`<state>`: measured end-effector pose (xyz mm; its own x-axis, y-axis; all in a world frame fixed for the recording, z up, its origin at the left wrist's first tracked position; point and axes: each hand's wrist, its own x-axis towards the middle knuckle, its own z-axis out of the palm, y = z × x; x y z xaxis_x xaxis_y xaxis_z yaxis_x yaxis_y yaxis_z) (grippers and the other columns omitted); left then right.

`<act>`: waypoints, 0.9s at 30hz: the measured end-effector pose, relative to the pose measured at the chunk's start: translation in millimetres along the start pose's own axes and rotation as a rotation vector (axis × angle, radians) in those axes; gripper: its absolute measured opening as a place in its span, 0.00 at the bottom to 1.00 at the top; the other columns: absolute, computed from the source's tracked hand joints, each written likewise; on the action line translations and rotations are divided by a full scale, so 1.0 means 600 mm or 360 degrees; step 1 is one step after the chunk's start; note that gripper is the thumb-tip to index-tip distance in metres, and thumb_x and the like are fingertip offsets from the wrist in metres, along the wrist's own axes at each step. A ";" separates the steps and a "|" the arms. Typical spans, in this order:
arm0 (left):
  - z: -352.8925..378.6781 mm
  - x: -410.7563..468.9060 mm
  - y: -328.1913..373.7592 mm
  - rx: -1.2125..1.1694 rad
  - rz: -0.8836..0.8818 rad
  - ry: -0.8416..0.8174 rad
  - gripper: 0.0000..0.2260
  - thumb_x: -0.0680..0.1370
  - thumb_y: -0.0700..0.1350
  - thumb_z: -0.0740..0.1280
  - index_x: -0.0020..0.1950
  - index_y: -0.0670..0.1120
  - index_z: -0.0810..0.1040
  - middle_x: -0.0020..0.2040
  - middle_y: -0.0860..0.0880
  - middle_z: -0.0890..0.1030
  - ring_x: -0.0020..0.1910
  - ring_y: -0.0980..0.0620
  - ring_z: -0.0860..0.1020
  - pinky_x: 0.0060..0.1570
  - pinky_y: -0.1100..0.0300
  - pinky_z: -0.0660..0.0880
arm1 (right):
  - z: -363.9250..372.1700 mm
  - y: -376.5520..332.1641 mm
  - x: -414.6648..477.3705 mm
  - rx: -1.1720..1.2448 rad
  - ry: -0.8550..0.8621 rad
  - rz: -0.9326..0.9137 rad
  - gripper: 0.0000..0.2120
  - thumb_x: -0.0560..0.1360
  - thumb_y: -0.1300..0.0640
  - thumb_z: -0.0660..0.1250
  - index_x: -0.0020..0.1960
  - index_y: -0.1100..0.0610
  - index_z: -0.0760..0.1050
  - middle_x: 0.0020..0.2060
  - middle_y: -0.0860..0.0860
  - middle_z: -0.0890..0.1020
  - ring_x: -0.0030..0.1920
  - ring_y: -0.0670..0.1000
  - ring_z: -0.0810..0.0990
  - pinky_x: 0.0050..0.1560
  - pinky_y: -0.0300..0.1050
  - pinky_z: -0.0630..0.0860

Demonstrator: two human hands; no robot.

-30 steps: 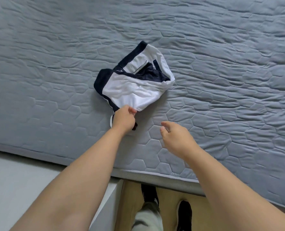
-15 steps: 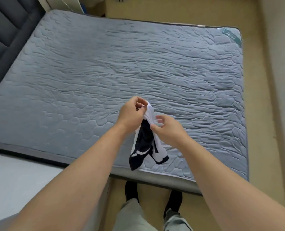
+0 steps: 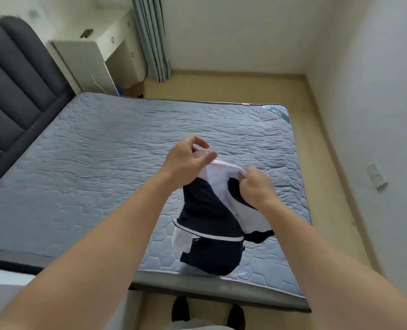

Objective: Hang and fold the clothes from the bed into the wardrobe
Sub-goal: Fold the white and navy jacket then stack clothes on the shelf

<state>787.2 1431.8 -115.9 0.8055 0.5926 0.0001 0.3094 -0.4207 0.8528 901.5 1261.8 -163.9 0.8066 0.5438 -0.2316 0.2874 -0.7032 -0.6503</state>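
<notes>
A white and navy garment (image 3: 207, 225) hangs in the air over the near edge of the bed (image 3: 102, 167). My left hand (image 3: 185, 160) pinches its white top edge on the left. My right hand (image 3: 255, 186) grips the same edge on the right, fingers curled into the cloth. The garment's dark lower part droops toward the mattress, bunched and partly turned. The grey quilted mattress carries no other clothes in view. No wardrobe shows in this view.
A dark padded headboard (image 3: 14, 96) stands at the left. A white desk (image 3: 97, 58) and grey curtain (image 3: 152, 39) are at the far side. Tan floor (image 3: 317, 129) runs along the bed's right side beside a white wall. My feet (image 3: 181, 310) stand at the bed's near edge.
My left hand lifted the garment off the mattress, and my right hand came in and took hold of its top edge. The garment now hangs higher and more spread out; my view rose.
</notes>
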 end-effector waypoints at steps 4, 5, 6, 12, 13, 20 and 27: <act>-0.027 -0.008 0.016 0.0550 0.0130 -0.0268 0.26 0.64 0.46 0.82 0.58 0.55 0.76 0.47 0.58 0.75 0.43 0.60 0.74 0.33 0.73 0.68 | -0.074 -0.060 -0.004 0.0175 0.0259 -0.0087 0.08 0.77 0.60 0.54 0.40 0.53 0.67 0.37 0.50 0.75 0.36 0.51 0.71 0.33 0.47 0.61; -0.032 -0.006 0.012 0.0737 0.0168 -0.0316 0.21 0.65 0.42 0.79 0.55 0.53 0.77 0.46 0.58 0.75 0.43 0.57 0.74 0.33 0.72 0.66 | -0.092 -0.080 -0.008 0.0196 0.0323 -0.0130 0.07 0.74 0.60 0.53 0.40 0.53 0.67 0.36 0.50 0.75 0.36 0.50 0.72 0.34 0.47 0.62; -0.035 -0.005 0.007 0.0890 0.0195 -0.0331 0.13 0.67 0.39 0.74 0.49 0.49 0.78 0.44 0.56 0.76 0.43 0.54 0.74 0.32 0.70 0.65 | -0.108 -0.099 -0.011 0.0206 0.0379 -0.0181 0.06 0.72 0.59 0.52 0.39 0.53 0.66 0.35 0.51 0.76 0.36 0.50 0.72 0.34 0.47 0.62; -0.059 0.002 -0.039 0.1009 -0.0065 -0.0041 0.08 0.79 0.43 0.65 0.40 0.48 0.76 0.40 0.49 0.78 0.44 0.44 0.76 0.39 0.56 0.66 | -0.170 -0.159 -0.028 0.0035 0.0627 -0.0407 0.05 0.74 0.63 0.54 0.45 0.59 0.69 0.36 0.55 0.77 0.41 0.60 0.74 0.38 0.49 0.67; -0.064 0.007 -0.037 0.1011 -0.0086 0.0005 0.06 0.79 0.44 0.65 0.43 0.48 0.76 0.43 0.47 0.80 0.45 0.42 0.76 0.40 0.55 0.68 | -0.177 -0.158 -0.032 -0.0005 0.0657 -0.0408 0.05 0.74 0.63 0.54 0.46 0.60 0.69 0.37 0.56 0.78 0.41 0.61 0.74 0.38 0.49 0.68; -0.102 0.044 -0.008 0.1039 -0.0215 0.0268 0.05 0.76 0.40 0.61 0.44 0.49 0.72 0.40 0.48 0.77 0.42 0.44 0.76 0.47 0.49 0.75 | -0.209 -0.129 -0.054 -0.0022 0.0910 -0.0185 0.06 0.75 0.63 0.56 0.49 0.59 0.71 0.40 0.56 0.78 0.43 0.62 0.74 0.40 0.49 0.69; -0.092 0.064 0.088 0.0327 -0.0089 0.0223 0.07 0.77 0.42 0.60 0.41 0.46 0.74 0.37 0.46 0.79 0.38 0.46 0.77 0.31 0.57 0.66 | -0.223 -0.075 -0.068 -0.0132 0.0742 0.0257 0.09 0.76 0.60 0.56 0.56 0.58 0.68 0.51 0.59 0.79 0.48 0.62 0.75 0.47 0.51 0.72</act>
<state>806.8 1470.3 -42.1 0.7106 0.7024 0.0402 0.4594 -0.5065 0.7297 925.1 1210.0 -28.3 0.9838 0.1756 0.0357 0.1645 -0.8060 -0.5686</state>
